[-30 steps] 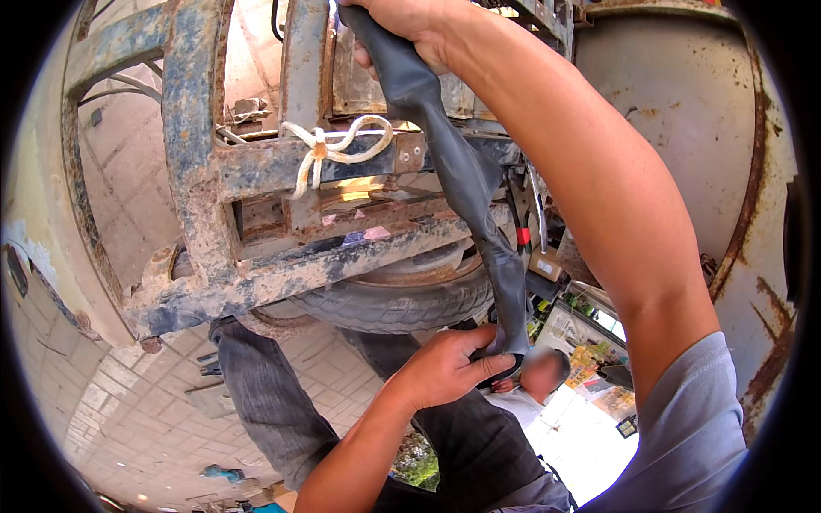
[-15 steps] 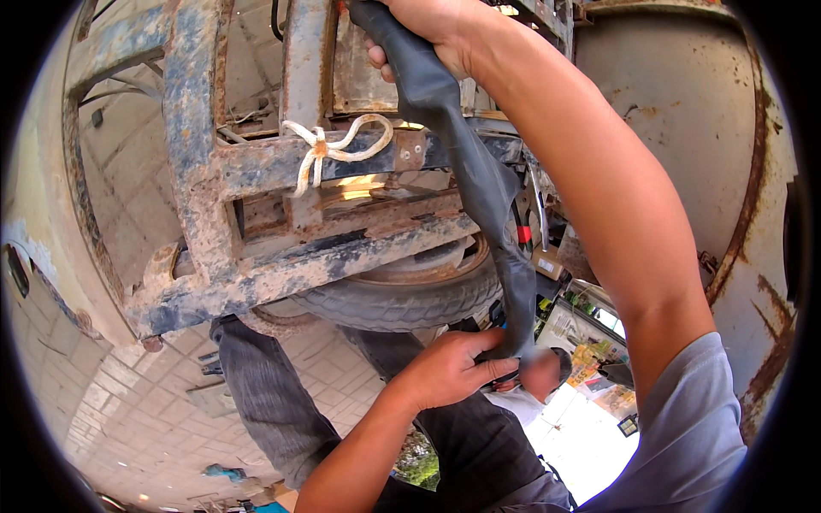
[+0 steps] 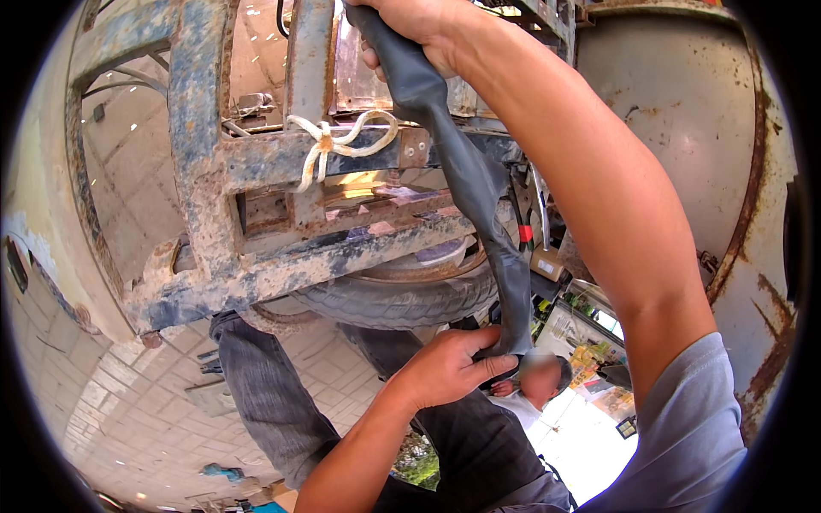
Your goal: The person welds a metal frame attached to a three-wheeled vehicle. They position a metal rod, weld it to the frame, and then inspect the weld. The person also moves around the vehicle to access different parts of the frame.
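The left hand [image 3: 449,368] pinches the lower end of a limp, matte-black rubber tube [image 3: 470,184]; the right hand [image 3: 419,34], partly cropped, seems wrapped around its upper part. Creased, flattened and twisted, the tube crosses the right edge of a rusted, blue-flaked metal frame [image 3: 197,103] bearing knotted white rope [image 3: 324,145]. A grooved black tyre [image 3: 402,305] sits beneath the frame's lower edge.

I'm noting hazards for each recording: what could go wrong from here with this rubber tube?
The black rubber tube hangs in front of the rusty frame, so it might scrape or snag. A loop of white cord juts toward the tube and may catch it. Only the right hand and left hand appear to hold the tube, so a slip could let one end drop.
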{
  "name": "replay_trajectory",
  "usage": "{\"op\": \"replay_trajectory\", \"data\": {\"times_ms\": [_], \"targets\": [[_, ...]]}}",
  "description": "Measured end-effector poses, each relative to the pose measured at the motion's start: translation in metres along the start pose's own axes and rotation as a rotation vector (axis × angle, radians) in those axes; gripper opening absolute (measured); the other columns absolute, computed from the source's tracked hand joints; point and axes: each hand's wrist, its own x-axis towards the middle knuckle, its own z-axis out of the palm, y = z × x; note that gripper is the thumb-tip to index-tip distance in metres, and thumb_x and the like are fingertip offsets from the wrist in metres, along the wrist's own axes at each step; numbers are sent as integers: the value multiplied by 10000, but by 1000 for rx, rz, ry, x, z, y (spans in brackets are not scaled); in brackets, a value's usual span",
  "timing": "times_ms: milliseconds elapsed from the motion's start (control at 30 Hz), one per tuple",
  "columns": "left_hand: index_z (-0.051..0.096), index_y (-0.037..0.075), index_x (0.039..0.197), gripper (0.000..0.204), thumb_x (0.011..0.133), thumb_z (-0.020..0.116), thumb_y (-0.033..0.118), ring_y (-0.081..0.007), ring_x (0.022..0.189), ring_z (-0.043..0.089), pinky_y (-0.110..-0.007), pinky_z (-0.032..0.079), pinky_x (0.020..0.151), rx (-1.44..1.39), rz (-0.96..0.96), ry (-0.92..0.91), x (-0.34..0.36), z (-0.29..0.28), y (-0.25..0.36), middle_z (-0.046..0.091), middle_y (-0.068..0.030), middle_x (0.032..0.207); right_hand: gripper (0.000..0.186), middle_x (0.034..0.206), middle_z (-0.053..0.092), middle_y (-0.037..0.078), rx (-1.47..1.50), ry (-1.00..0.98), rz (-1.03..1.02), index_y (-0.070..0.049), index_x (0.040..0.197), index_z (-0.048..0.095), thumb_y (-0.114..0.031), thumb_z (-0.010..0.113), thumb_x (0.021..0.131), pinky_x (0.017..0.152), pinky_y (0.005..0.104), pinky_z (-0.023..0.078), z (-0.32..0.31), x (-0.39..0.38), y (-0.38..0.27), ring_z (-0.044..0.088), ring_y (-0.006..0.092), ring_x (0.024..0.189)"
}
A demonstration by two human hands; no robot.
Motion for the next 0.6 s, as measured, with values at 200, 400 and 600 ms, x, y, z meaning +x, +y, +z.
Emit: {"op": "replay_trajectory", "data": {"times_ms": [200,400,600], "targets": [[621,21,1104,348,896,651,298,-316,830,645,-355,490,758,33,-9,-29,-1,-2,8,675,-188,929,355,692,561,108,67,1,-43,3,971,538,-347,485,961,476,349,506,-6,-30,-3,586,192,537],[623,24,1111,376,837,696,272,-379,927,621,-377,489,800,229,-117,-315,2,1,0,668,-175,1014,490,652,535,55,368,29,-8,50,1027,533,-434,521,947,404,273,455,-29,-108,8,526,110,456],[612,77,1186,458,764,724,217,-377,978,621,-405,494,822,527,-243,-445,-2,3,-26,662,-161,1069,590,668,528,79,730,-5,43,57,1135,510,-502,479,952,382,286,432,-56,-183,52,515,129,417]]}}
